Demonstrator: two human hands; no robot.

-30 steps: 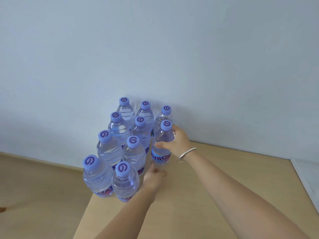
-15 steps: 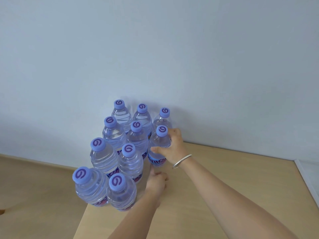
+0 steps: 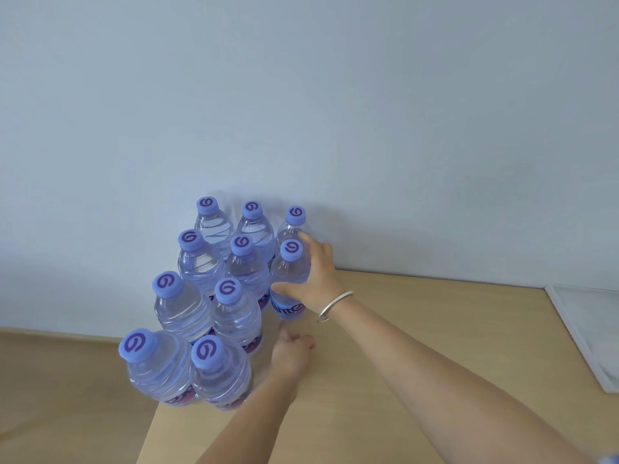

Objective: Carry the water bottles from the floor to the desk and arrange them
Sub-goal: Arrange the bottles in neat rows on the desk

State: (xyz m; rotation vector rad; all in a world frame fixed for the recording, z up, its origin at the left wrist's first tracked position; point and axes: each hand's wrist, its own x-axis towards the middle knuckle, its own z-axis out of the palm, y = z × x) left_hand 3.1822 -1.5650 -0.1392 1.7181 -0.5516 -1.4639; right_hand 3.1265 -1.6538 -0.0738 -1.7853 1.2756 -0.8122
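Right hand grips clear blue-capped bottle

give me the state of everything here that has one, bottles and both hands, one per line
water bottles: ten, upright, capped, full, grouped at the desk's left corner
bottle in the right column: upright, gripped at its body
right hand: fingers curled round that bottle
left hand: low on the desk beside the group, holding nothing I can see
desk: bears all the bottles
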